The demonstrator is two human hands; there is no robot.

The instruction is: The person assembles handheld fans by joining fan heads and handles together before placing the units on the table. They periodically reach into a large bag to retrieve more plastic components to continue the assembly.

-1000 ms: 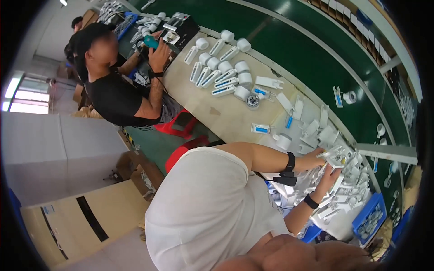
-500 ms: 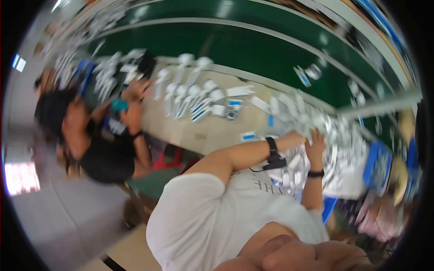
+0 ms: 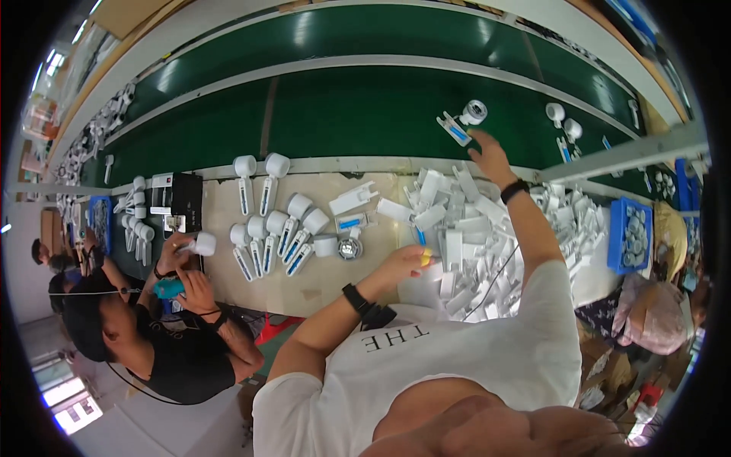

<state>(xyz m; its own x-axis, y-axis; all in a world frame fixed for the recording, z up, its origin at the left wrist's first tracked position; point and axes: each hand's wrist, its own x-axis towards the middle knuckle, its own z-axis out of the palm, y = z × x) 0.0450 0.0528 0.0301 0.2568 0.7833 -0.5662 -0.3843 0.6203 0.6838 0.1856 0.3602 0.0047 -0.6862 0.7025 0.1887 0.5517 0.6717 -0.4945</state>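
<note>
My right hand [image 3: 493, 158] is stretched out over the green conveyor belt, fingers extended and slightly blurred. Its fingertips are beside an opened white handle shell [image 3: 454, 129] with a blue strip and a round head [image 3: 474, 112]; whether they touch is unclear. Lower down, my left hand [image 3: 400, 268] hovers over the bench with its fingers curled together and yellow covers on the tips. Anything inside that hand is hidden. To its right spreads a heap of white plastic shells [image 3: 487, 259]. On its left lies another open shell with a silver round head [image 3: 349, 248].
Several white round-headed handheld devices [image 3: 278, 232] lie in rows on the beige bench [image 3: 221, 286]. At left, a co-worker [image 3: 183, 293] holds a similar device and a teal tool [image 3: 169, 287]. A blue bin [image 3: 631, 236] stands at right, and a metal bar [image 3: 628, 158] crosses the belt.
My right hand has left the heap beside my left hand and reached forward over the belt. My left hand is now left of the heap. The whole view has shifted and sharpened.
</note>
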